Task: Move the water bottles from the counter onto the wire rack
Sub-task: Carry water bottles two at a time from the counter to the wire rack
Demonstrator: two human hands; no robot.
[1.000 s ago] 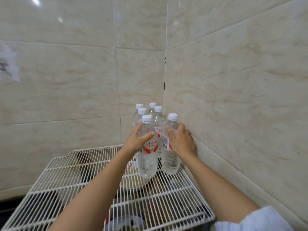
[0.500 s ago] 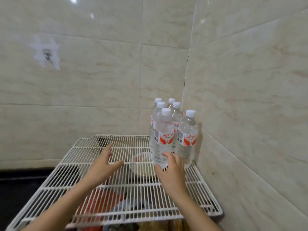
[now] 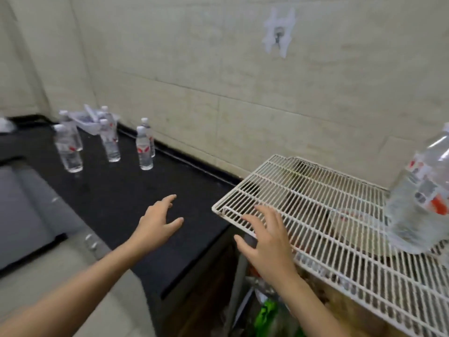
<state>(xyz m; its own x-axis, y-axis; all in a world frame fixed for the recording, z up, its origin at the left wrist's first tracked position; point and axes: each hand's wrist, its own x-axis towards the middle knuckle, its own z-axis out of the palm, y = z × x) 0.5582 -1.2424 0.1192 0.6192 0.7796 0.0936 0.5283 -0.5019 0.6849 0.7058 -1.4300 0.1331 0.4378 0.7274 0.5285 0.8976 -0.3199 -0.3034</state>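
Several clear water bottles with red labels (image 3: 144, 148) stand on the black counter (image 3: 126, 200) at the far left, near the wall. The white wire rack (image 3: 315, 215) fills the right side, and a blurred bottle (image 3: 418, 205) stands on it at the right edge. My left hand (image 3: 158, 222) hovers open over the counter, fingers spread. Over the rack's near left corner my right hand (image 3: 267, 239) is open too. Neither hand holds anything.
A crumpled plastic wrapper (image 3: 90, 119) lies among the far bottles. A grey sink basin (image 3: 21, 215) sits at the left. A wall hook (image 3: 278, 36) hangs above. Items, one green (image 3: 267, 314), lie under the rack.
Both hands let go of the bottles on the rack and drew back. The view swung left, bringing the counter and its bottles into sight.
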